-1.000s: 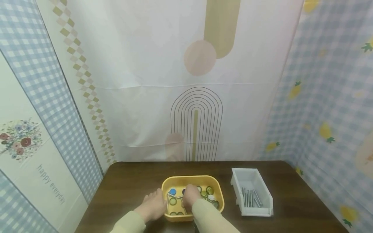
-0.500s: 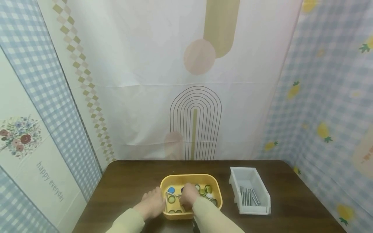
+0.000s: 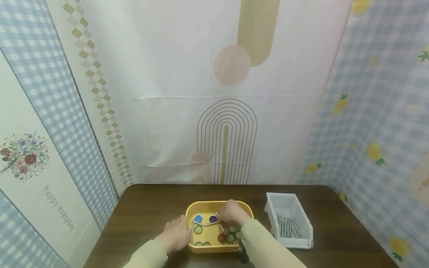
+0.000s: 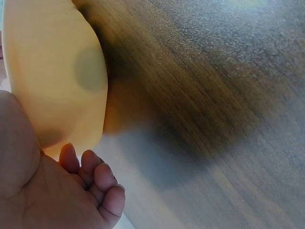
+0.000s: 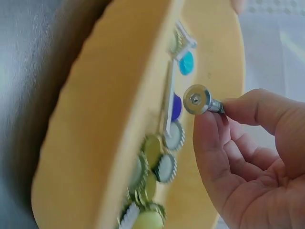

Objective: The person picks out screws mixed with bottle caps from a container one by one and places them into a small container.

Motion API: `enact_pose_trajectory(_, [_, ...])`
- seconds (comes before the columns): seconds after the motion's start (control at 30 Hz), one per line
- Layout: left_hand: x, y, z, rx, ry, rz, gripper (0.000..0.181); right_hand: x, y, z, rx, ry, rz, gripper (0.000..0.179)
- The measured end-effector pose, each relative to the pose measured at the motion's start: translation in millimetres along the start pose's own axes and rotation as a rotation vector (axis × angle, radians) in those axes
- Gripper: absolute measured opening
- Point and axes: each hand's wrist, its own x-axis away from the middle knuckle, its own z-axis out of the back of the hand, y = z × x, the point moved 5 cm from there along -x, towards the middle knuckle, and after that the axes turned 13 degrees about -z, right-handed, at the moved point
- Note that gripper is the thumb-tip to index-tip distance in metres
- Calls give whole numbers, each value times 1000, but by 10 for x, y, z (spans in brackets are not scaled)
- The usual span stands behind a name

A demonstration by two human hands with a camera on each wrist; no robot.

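My right hand [image 3: 232, 213] is over the right half of a yellow tub [image 3: 214, 250]. In the right wrist view, its thumb and forefinger pinch a silver bolt [image 5: 198, 100], whose round socket head faces the camera. Other bolts [image 3: 210, 224] lie in the tub among bottle caps, including a blue cap [image 3: 198, 219], a purple cap [image 3: 213, 219] and a red cap [image 3: 222, 237]. My left hand [image 3: 175, 232] rests against the tub's left side. The left wrist view shows its fingers [image 4: 104, 177] loosely bent beside the outer wall, holding nothing.
A light grey bin [image 3: 293, 242] stands on the dark wood table [image 3: 151, 201], right of the tub, with several bolts [image 3: 288, 226] inside. Patterned cloth [image 3: 167, 130] hangs behind the table and along both sides.
My right hand has lifted from the tub's middle and moved right and back, with the bolt now between its fingertips. The red cap has come into sight. The left hand stays put.
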Motion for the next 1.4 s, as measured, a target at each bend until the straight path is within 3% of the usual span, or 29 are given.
enact_pose_trajectory(0.2, [-1, 15, 8, 15, -14, 18, 34, 20, 116, 289, -143, -23, -31, 5])
enact_pose_trajectory(0.7, [-1, 16, 45, 26, -20, 32, 36, -6, 714, 996, -208, 116, -170, 10])
enact_pose_trajectory(1.03, [5, 17, 30, 41, -35, 30, 38, 53, 912, 1243, -181, 147, -182, 6])
enact_pose_trajectory(1.4, [12, 8, 23, 42, -46, 39, 36, 67, 1110, 1465, -195, 153, -192, 14])
